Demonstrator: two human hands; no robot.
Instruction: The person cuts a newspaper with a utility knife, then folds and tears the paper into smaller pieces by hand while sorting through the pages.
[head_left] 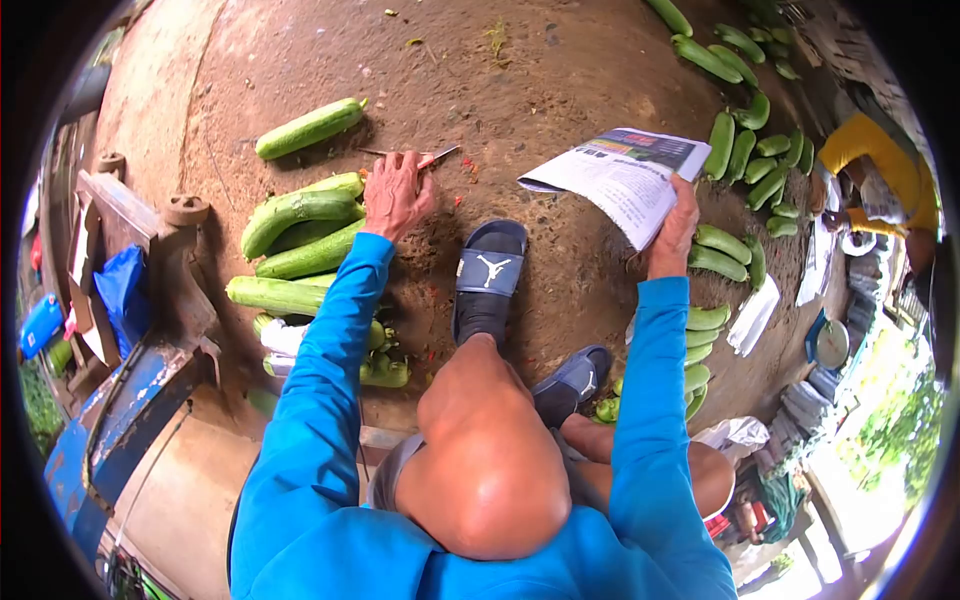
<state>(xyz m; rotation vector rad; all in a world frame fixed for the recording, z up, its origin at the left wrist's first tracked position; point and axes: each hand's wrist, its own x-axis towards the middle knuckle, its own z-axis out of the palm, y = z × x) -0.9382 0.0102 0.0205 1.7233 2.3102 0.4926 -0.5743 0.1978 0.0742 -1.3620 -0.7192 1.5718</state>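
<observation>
My left hand (pixel 398 197) is down at the dirt floor, its fingers closed over a small knife (pixel 440 157) whose blade sticks out to the right. Beside that hand lie long green gourds, one of them a curved gourd (pixel 300 215) just to its left. A single gourd (pixel 312 128) rests farther up, apart from the pile. In my right hand (pixel 678 225) is a folded sheet of newspaper (pixel 625 170), gripped at its right edge and held over the ground. The palm side of the left hand is hidden.
More green gourds (pixel 740 155) lie in rows on the right. White paper (pixel 755 315) lies near them. Another person in a yellow top (pixel 880 170) works at the far right. A rusty blue metal frame (pixel 110 420) stands at the left. My sandalled foot (pixel 490 280) is between my hands.
</observation>
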